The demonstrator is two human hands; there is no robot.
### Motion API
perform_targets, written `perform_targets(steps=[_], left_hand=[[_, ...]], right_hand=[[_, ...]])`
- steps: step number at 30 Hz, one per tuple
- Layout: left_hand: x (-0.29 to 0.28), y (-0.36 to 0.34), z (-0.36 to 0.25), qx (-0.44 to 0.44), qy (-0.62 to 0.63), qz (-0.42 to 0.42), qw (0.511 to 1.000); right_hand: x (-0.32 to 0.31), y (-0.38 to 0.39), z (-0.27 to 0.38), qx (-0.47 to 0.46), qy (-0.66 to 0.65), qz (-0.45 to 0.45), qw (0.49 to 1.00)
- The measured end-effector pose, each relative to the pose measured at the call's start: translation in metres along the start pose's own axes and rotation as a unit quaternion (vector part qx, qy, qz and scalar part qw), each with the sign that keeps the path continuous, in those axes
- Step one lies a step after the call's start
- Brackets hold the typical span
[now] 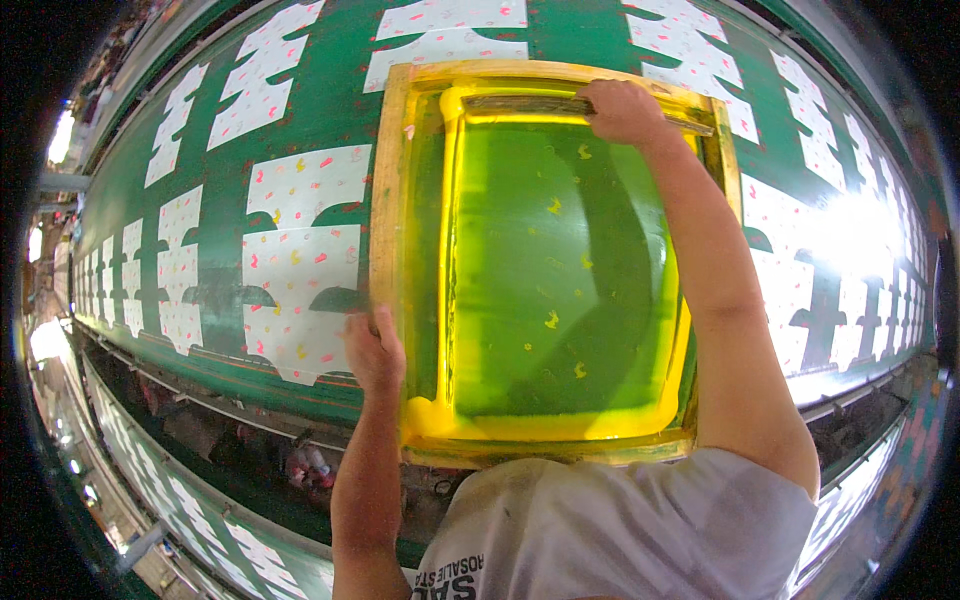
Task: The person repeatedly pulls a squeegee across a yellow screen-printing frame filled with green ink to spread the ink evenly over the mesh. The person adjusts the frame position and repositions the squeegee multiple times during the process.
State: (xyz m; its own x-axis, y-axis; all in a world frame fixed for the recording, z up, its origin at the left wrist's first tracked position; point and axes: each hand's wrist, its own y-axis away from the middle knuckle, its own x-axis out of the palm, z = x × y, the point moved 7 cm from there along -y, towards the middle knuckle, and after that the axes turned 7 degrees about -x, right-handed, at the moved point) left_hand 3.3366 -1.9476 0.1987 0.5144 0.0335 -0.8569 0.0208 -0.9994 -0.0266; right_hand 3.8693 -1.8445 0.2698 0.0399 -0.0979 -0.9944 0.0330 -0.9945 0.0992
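Note:
A wooden-framed printing screen lies in front of me on a long green table. Its see-through mesh has a yellow ink border and small yellow motifs. Along the far end inside the frame rests a squeegee, a long bar edged with yellow ink. My right hand reaches across the screen and is closed over the squeegee's top. At the frame's near left side, my left hand grips the wooden edge, its fingertips partly hidden. Left of the frame lies a white cut fabric piece with pink and yellow prints.
Rows of similar white fabric pieces cover the table on both sides and beyond the screen. Strong glare falls on the pieces at the right. Past a dark gap on my near side runs another table with white pieces.

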Motion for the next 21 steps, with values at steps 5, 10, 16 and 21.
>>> perform_targets(steps=[5, 10, 16, 21], left_hand=[[0.001, -0.003, 0.002, 0.002, 0.007, 0.025, 1.0], [-0.005, 0.0, -0.003, 0.01, 0.011, 0.017, 1.0], [-0.019, 0.008, -0.011, 0.064, 0.062, -0.031, 0.996], [-0.019, 0.014, -0.007, 0.089, 0.054, -0.036, 0.994]], right_hand=[[0.001, 0.066, 0.054, -0.009, -0.031, 0.061, 0.998], [0.004, 0.16, 0.128, 0.001, -0.051, 0.082, 0.995], [0.011, 0.269, 0.213, 0.029, -0.062, 0.092, 0.993], [0.023, 0.35, 0.277, 0.044, -0.065, 0.096, 0.992]])
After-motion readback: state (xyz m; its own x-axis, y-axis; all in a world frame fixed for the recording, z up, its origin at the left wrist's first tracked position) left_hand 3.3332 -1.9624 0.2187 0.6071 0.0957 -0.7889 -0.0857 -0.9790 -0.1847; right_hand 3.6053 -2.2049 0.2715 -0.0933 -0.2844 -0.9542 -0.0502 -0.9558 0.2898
